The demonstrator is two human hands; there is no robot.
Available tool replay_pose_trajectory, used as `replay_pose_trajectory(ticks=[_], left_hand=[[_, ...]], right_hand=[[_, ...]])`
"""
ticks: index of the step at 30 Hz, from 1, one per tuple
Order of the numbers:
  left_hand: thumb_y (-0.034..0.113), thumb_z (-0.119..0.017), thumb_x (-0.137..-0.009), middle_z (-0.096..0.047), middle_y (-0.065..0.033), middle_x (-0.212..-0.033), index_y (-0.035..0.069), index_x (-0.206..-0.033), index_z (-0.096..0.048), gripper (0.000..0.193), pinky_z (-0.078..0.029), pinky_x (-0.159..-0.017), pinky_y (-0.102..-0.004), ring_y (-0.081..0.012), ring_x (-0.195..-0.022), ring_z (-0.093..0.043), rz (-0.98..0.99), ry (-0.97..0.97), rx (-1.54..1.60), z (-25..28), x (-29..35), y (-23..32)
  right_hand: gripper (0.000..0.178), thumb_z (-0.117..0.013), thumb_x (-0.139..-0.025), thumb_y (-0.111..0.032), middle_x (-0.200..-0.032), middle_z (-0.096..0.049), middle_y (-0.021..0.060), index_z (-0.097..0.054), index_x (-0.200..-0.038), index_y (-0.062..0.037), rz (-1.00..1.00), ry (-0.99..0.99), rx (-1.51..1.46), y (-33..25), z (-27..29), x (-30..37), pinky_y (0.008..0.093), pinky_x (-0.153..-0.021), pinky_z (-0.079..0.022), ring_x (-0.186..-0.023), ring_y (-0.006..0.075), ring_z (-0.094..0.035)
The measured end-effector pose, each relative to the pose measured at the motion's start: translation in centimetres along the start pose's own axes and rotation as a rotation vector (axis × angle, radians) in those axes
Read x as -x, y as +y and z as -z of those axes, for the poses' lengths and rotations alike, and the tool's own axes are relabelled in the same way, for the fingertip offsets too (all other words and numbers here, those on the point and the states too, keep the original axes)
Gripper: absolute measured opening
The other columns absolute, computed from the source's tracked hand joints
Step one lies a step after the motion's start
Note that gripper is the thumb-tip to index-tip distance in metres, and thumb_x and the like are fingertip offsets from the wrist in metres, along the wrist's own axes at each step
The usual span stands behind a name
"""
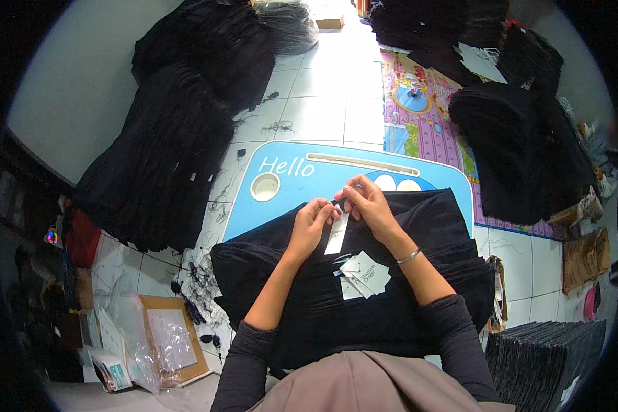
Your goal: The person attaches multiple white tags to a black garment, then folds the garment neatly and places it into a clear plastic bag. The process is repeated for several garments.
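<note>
A long white tag (337,233) hangs between my two hands, over a pile of black garments (295,309) stacked across a small blue table (281,178). My left hand (314,216) pinches the tag's upper end from the left. From the other side my right hand (367,206), with a bracelet at the wrist, closes its fingertips at the same end; any string there is too small to make out. Just below, on the black cloth, several white hang tags (365,275) lie fanned out.
Large heaps of black garments flank me on the left (165,151) and right (522,144). A colourful play mat (426,123) lies on the white tiled floor (316,103). Black thread scraps (206,275) litter the floor at left, near cardboard (178,336) and clear plastic. A dark stack (542,357) stands at lower right.
</note>
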State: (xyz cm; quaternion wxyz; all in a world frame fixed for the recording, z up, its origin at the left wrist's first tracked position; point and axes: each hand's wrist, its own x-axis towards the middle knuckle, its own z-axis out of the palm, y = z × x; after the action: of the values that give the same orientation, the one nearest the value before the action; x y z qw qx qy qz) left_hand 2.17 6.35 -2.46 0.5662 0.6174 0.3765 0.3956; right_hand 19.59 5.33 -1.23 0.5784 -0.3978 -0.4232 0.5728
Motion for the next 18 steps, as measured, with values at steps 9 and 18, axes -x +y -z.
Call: replay_pose_trajectory(ticks=[9,18], left_hand=[[0.017,-0.052,-0.1,-0.063,-0.0016,-0.084,0.001,-0.098,-0.062,0.019,-0.044,-0.076,-0.0228,-0.008,-0.078,-0.054,0.054,0.021,0.175,0.06,0.02,-0.27],[0.012,-0.059,-0.095,-0.067,-0.0033,-0.081,-0.002,-0.096,-0.068,0.017,-0.045,-0.072,-0.0226,-0.008,-0.075,-0.058,0.059,-0.008,0.073,0.67,-0.01,-0.83]], right_hand=[[0.015,-0.07,-0.082,-0.014,-0.062,-0.061,0.0014,-0.071,-0.085,0.0002,0.189,-0.025,0.568,0.5,0.02,0.06,0.0236,-0.052,-0.042,-0.058,0.0065,-0.052],[0.015,-0.071,-0.081,-0.015,-0.065,-0.059,0.0029,-0.071,-0.084,-0.0004,0.18,-0.082,0.615,-0.18,-0.22,0.36,0.0236,-0.054,-0.041,-0.059,0.007,-0.049]])
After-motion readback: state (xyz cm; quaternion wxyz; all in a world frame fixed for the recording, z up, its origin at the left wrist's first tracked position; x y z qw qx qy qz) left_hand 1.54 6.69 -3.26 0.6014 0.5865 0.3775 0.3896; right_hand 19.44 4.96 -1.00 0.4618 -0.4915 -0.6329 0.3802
